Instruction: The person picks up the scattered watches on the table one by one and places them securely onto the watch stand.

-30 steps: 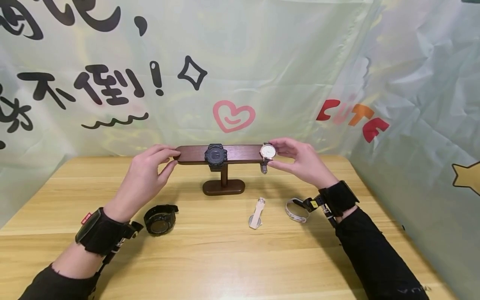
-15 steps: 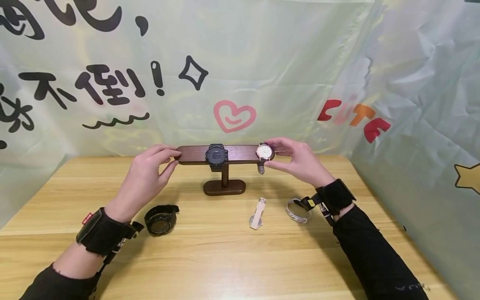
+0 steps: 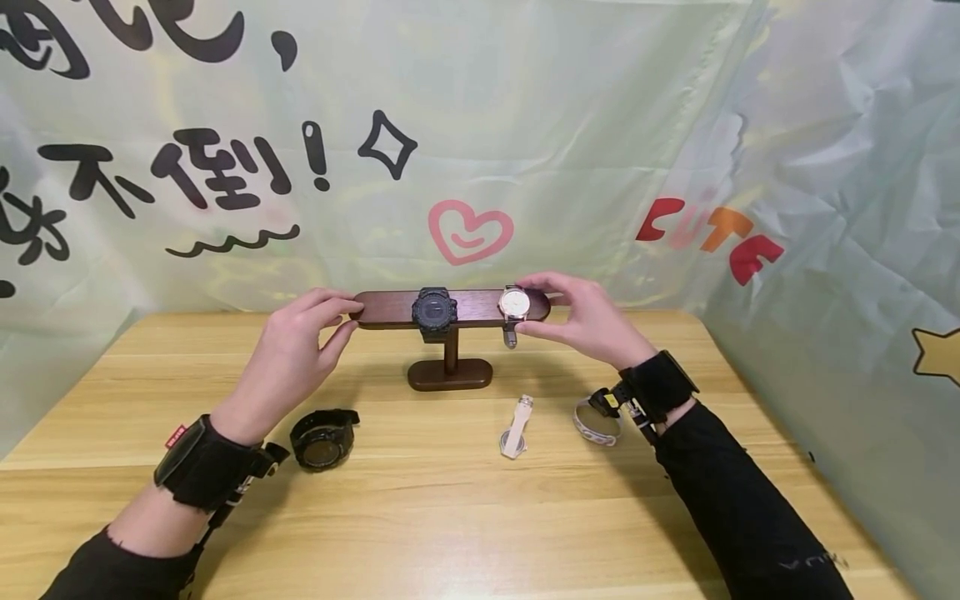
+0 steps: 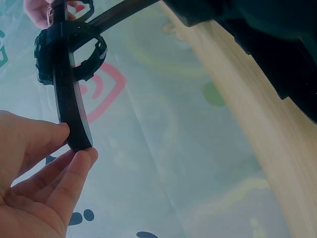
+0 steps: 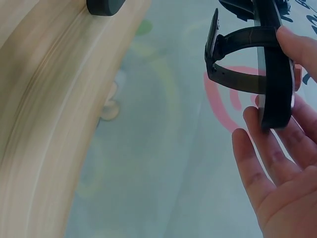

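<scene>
Dark-brown wooden bar (image 3: pixel 477 307) — bare wood separates the chunky black watch (image 3: pixel 433 311) from the round, white-dialled, gold-rimmed watch (image 3: pixel 514 302) and continues to the rounded right end. The gold-rimmed watch sits pinched in my right hand (image 3: pixel 590 323) — my left hand (image 3: pixel 295 340) pinches the opposite end.

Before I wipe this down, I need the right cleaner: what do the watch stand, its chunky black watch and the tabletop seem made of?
Watch stand: probably dark-stained wood, satin; fine grain shows.
Chunky black watch: likely matte resin by its dull case; coated metal possible.
Tabletop: pale wood or wood-look laminate, smooth; grain streaks and soft glare show.
</scene>
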A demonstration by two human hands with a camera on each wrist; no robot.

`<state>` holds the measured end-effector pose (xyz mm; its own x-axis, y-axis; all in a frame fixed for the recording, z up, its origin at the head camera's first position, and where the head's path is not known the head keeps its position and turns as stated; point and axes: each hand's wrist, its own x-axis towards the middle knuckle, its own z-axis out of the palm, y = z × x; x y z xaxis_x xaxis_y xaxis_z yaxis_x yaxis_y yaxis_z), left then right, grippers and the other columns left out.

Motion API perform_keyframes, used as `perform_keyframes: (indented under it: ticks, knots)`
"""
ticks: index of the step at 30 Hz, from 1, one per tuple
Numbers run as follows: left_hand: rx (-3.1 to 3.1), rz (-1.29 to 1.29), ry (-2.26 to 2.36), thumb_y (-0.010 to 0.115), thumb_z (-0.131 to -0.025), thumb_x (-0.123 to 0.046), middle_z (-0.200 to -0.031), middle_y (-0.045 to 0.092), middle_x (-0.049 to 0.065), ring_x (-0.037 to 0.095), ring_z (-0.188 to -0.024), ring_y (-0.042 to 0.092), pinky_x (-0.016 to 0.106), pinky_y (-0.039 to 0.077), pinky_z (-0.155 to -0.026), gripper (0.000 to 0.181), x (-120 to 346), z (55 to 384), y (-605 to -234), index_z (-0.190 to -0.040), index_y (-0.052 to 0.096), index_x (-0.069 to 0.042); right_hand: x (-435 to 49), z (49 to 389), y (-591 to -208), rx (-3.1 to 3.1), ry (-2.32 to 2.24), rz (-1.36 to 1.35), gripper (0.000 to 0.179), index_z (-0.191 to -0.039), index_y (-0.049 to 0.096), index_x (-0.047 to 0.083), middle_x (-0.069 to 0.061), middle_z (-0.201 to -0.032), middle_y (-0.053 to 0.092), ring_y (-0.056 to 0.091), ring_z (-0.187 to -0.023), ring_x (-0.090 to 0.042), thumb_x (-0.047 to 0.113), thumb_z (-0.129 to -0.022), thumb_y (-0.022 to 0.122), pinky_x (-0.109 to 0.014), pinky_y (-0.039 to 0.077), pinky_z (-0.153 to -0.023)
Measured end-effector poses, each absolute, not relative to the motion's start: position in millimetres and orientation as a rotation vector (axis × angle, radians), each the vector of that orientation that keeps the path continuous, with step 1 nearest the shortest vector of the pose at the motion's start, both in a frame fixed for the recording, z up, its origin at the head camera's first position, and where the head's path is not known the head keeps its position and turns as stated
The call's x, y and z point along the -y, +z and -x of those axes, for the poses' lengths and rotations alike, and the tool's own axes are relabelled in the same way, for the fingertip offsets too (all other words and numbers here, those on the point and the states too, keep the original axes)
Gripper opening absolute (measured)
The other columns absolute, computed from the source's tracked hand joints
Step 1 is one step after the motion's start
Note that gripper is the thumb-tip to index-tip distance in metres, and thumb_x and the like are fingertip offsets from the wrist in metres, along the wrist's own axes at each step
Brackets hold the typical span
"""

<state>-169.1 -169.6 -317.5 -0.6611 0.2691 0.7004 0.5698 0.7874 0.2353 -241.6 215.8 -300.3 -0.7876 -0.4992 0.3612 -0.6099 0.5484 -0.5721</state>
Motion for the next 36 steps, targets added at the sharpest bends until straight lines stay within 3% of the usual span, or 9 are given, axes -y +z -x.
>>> perform_keyframes:
  ticks: [6, 14, 36]
  knots:
    - [2.304, 0.619, -0.586, 0.076, -0.095, 0.003, -0.119, 0.075, 0.017, 0.033, -0.095, 0.074, 0.048, 0.063, -0.074, 0.023, 170, 169, -318, -0.118, 0.078, 0.000, -206, 241, -298, 2.624, 1.057, -0.951, 0.056, -0.139, 0.069, 0.014, -0.006, -0.137, 0.072, 0.068, -0.120, -0.024, 0.023, -0.088, 0.091, -0.050, 0.056, -0.112]
    - [2.312, 0.619, -0.583, 0.076, -0.096, 0.002, -0.120, 0.075, 0.018, 0.035, -0.096, 0.074, 0.047, 0.062, -0.073, 0.023, 170, 170, -318, -0.118, 0.078, 0.000, -193, 241, -297, 2.621, 0.974, -0.958, 0.057, -0.138, 0.069, 0.017, -0.002, -0.131, 0.074, 0.066, -0.105, -0.019, 0.029, -0.087, 0.092, -0.038, 0.055, -0.090]
    - [2.321, 0.614, -0.590, 0.076, -0.096, 0.002, -0.120, 0.075, 0.018, 0.033, -0.093, 0.075, 0.046, 0.062, -0.072, 0.023, 170, 170, -317, -0.119, 0.078, 0.001, -172, 242, -294, 2.621, 0.931, -1.017, 0.059, -0.140, 0.068, 0.015, -0.002, -0.133, 0.073, 0.066, -0.108, -0.018, 0.031, -0.088, 0.091, -0.037, 0.053, -0.092]
